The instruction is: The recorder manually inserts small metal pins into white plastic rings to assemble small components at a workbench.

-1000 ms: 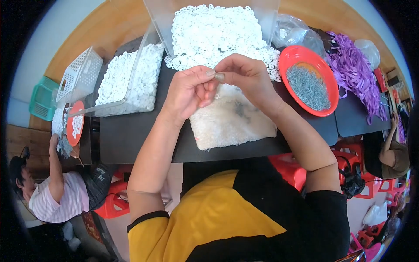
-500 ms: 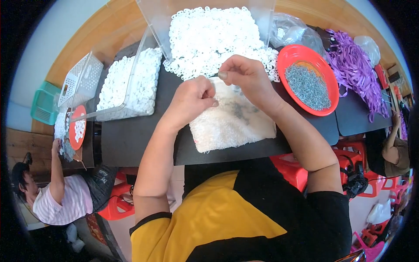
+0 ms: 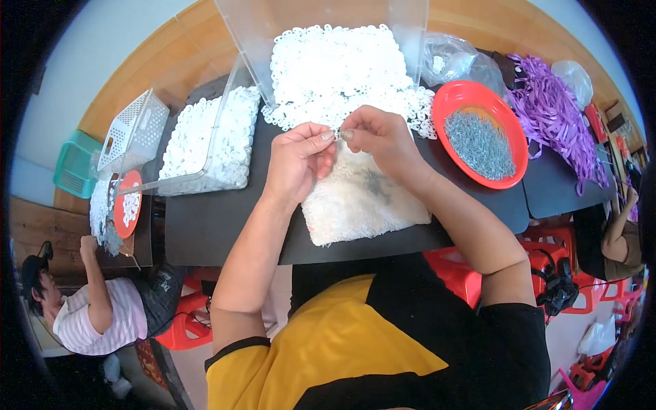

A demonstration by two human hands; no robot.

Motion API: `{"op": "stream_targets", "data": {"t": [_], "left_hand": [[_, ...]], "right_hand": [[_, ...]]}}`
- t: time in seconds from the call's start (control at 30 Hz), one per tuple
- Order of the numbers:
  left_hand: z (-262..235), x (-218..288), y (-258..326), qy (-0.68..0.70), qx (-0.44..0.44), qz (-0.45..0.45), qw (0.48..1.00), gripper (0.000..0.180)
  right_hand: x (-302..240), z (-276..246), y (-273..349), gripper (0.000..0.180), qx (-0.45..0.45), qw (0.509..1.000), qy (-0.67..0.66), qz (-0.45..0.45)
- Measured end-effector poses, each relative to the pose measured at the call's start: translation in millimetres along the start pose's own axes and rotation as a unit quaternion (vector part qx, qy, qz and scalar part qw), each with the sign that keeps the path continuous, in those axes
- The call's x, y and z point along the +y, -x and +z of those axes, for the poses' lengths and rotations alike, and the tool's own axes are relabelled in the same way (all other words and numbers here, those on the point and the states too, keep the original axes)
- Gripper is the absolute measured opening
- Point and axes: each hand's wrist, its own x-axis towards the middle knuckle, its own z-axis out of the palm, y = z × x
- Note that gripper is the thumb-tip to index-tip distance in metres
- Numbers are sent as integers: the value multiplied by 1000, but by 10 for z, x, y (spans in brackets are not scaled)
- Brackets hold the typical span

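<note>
My left hand (image 3: 295, 158) and my right hand (image 3: 384, 142) meet thumb to thumb over a folded cream cloth (image 3: 362, 212) with a grey stain. Both pinch at the fingertips, where a tiny pale piece shows between them, too small to name. Just beyond the fingers, small white ring-shaped plastic pieces (image 3: 335, 75) spill in a heap from a clear plastic bin (image 3: 244, 37). Right of my right hand, a red plastic bowl (image 3: 445, 140) holds many small silvery metal pieces (image 3: 482, 147).
Another clear bin (image 3: 217, 147) of white pieces stands at left, near a white basket (image 3: 133, 137) and a green basket (image 3: 74, 164). Purple ribbons (image 3: 557, 123) lie at right beside a plastic bag (image 3: 458, 61). One person (image 3: 102, 311) works at far left, another (image 3: 618, 239) at far right.
My left hand has turned and its fingertips have come up to the right hand's. The fingertips, apart before, now meet over the cloth. The whole view has shifted slightly.
</note>
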Motion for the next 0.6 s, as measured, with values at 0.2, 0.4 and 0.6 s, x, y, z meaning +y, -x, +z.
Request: {"op": "stream_targets", "data": {"t": [0.2, 0.4, 0.6], "left_hand": [[9, 1, 14, 7, -11, 1, 1000, 8], [18, -12, 15, -34, -6, 7, 999, 8], [41, -35, 22, -25, 5, 3, 1000, 8]], "right_hand": [[1, 52, 15, 8, 12, 1000, -17, 0], [-11, 72, 9, 8, 59, 997, -56, -15], [-131, 44, 25, 7, 45, 985, -159, 46]]}}
